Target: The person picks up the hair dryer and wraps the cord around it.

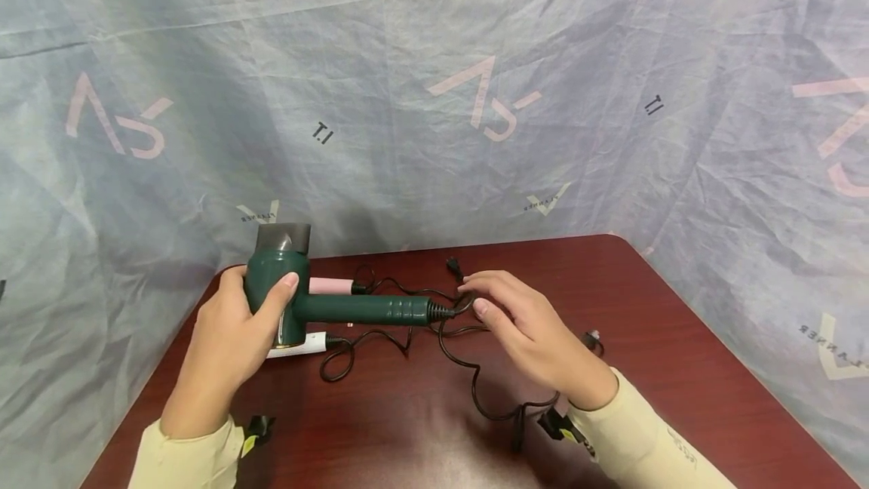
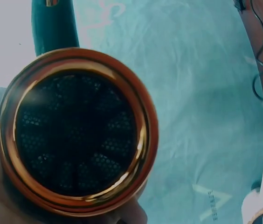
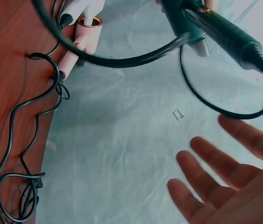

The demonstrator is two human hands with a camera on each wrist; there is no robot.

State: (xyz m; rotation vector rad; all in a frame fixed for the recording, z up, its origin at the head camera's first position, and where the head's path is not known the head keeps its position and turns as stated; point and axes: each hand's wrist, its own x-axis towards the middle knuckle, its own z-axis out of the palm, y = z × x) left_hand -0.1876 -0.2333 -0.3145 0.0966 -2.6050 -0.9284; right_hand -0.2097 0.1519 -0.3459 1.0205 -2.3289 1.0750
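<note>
My left hand point(image 1: 234, 330) grips a dark green hair dryer point(image 1: 366, 309) by its barrel, with the thumb across the side. The dryer is held above the table, handle pointing right and grey flat nozzle facing the back. Its gold-rimmed rear grille point(image 2: 149, 135) fills much of the left wrist view. By the end of the handle is my right hand point(image 1: 536, 330), fingers spread and fairly straight. In the right wrist view, the dryer's black cord point(image 3: 201, 98) loops past the index fingertip and thumb, seemingly touching both without a pinch.
Behind the green dryer lie a pink hair dryer point(image 1: 331, 286) and a white one point(image 1: 308, 344), partly hidden. Black cords tangle over the dark red table point(image 1: 380, 429); one black plug point(image 1: 453, 266) is near the back. A grey printed cloth point(image 1: 407, 96) hangs around the table.
</note>
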